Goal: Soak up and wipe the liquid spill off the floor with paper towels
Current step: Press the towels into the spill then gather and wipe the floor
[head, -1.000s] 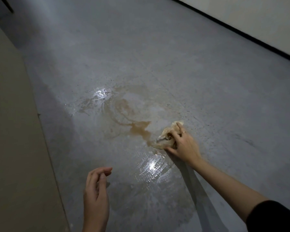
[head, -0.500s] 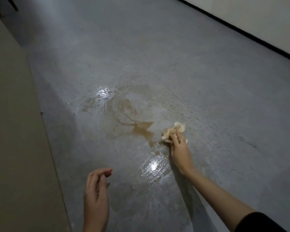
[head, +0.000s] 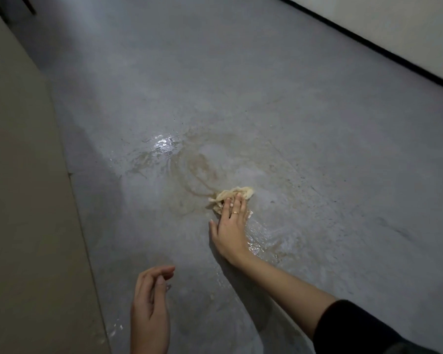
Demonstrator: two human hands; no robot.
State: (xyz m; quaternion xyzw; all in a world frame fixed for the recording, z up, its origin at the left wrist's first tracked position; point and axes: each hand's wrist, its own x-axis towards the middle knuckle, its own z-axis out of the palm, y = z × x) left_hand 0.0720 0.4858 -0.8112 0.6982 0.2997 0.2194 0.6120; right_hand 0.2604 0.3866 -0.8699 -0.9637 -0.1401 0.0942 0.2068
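Note:
A crumpled, brown-stained paper towel (head: 234, 194) lies on the grey floor at the near edge of a brownish spill (head: 202, 169). My right hand (head: 230, 231) presses flat on the towel, fingers extended over it, a ring on one finger. Thin brown streaks curl away from the towel toward a shiny wet patch (head: 164, 145). More wet sheen (head: 271, 241) shows to the right of my wrist. My left hand (head: 150, 310) hovers near the bottom, fingers loosely curled, holding nothing.
A beige wall or panel (head: 23, 200) runs along the left side. A white wall with a black baseboard (head: 368, 42) crosses the upper right. Grey floor (head: 343, 149) stretches around the spill.
My right hand has slid the towel leftward over the dark brown puddle tail, which no longer shows. The hand has flattened onto the towel. My left hand stays in place.

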